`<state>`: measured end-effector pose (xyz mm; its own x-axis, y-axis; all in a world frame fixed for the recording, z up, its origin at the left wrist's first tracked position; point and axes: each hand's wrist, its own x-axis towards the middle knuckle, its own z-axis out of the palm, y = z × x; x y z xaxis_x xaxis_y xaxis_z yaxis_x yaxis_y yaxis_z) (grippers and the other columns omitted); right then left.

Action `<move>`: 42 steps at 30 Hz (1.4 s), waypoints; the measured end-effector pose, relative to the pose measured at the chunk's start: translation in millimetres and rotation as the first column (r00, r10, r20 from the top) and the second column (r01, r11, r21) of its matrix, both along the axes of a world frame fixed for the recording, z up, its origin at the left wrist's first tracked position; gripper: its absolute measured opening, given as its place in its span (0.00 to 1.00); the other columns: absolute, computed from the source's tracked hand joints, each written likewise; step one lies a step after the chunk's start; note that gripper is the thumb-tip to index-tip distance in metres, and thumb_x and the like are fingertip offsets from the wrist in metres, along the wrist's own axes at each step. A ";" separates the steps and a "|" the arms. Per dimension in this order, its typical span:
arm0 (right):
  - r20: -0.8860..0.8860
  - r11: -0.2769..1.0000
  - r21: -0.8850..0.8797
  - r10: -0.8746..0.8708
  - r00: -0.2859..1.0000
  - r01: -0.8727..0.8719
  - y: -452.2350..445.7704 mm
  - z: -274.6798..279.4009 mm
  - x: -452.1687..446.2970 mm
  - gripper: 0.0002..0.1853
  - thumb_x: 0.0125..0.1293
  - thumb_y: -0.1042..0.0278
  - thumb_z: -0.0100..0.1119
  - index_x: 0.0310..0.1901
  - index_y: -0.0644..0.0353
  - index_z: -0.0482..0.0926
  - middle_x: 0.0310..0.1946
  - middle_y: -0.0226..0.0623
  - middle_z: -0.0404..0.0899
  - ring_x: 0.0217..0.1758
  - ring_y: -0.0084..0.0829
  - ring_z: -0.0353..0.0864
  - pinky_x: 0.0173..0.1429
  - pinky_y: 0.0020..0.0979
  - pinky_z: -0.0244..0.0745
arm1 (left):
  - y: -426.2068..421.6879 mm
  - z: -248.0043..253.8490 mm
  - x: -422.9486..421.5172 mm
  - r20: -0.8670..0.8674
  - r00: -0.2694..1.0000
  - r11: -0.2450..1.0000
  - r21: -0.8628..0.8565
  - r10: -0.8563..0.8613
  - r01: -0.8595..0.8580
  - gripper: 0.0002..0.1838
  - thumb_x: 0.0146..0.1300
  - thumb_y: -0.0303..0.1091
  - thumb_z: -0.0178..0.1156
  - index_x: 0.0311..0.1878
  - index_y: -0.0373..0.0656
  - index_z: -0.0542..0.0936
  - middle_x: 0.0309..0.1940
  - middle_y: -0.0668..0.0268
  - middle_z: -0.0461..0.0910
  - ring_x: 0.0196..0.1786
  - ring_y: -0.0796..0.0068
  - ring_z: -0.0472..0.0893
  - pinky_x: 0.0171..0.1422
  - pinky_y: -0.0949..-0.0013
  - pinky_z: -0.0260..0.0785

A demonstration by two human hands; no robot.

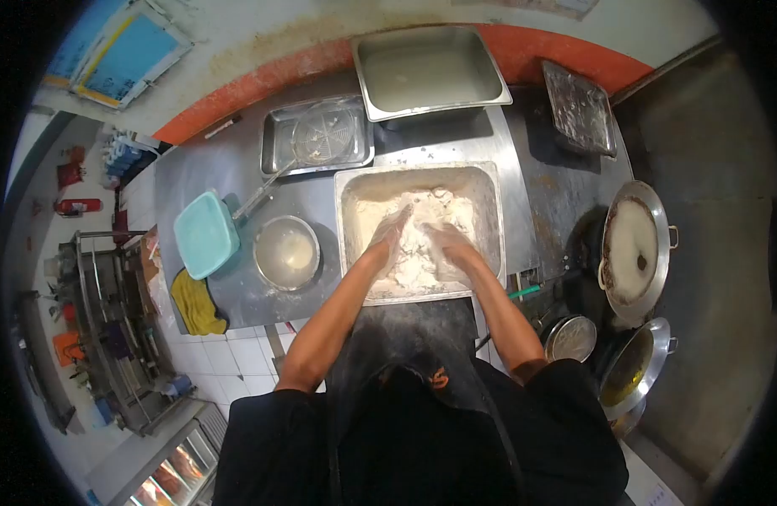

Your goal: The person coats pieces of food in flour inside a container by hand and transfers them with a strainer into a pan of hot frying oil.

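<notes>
A deep rectangular metal pan (340, 244) stands at the table's front edge, holding pale flour (414, 268) with lumps in it. My left hand (392, 233) reaches into the pan's left half, fingers stretched out toward the middle. Opposite it, my right hand (446, 239) lies in the flour with its fingers extended inward. Both hands look whitish, from flour or a thin clear glove; I cannot tell which. A gap separates the two hands, and I see nothing gripped in either. Some fingertips blend into the flour.
Behind the pan are a deep steel container (430, 110) of cloudy liquid and a tray (270, 160) with a wire skimmer (322, 135). To the left stand a metal bowl (270, 270), a teal tub (206, 236) and a yellow cloth (198, 305). Woks (658, 228) are at right.
</notes>
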<state>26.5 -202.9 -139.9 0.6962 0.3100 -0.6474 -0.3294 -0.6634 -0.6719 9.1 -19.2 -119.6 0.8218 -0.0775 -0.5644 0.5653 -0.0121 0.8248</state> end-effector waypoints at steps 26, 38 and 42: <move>0.165 0.958 0.286 -0.061 0.984 0.011 -27.9 -28.0 34.3 0.26 0.65 0.55 0.56 0.59 0.65 0.71 0.57 0.48 0.73 0.59 0.38 0.71 0.60 0.36 0.66 | 27.1 -9.3 28.9 -0.008 1.000 0.974 -0.224 -0.021 0.019 0.28 0.58 0.41 0.64 0.57 0.31 0.72 0.53 0.52 0.78 0.53 0.58 0.78 0.56 0.65 0.71; 0.217 0.957 0.151 0.211 0.953 -0.247 -47.1 -57.1 -30.4 0.24 0.68 0.57 0.46 0.62 0.58 0.70 0.62 0.45 0.70 0.69 0.40 0.63 0.72 0.31 0.52 | 26.6 -123.1 -34.1 0.451 0.811 0.856 0.505 -0.372 0.112 0.29 0.68 0.47 0.49 0.66 0.37 0.64 0.45 0.60 0.81 0.47 0.62 0.79 0.64 0.63 0.64; -0.237 0.769 0.469 -0.364 0.901 0.434 -1.2 -10.3 -14.3 0.28 0.72 0.57 0.42 0.69 0.59 0.59 0.69 0.43 0.61 0.73 0.34 0.56 0.74 0.29 0.47 | 16.7 -57.0 -18.5 0.256 0.966 0.999 0.035 0.027 -0.038 0.30 0.70 0.51 0.47 0.66 0.38 0.65 0.51 0.63 0.78 0.51 0.69 0.76 0.64 0.66 0.63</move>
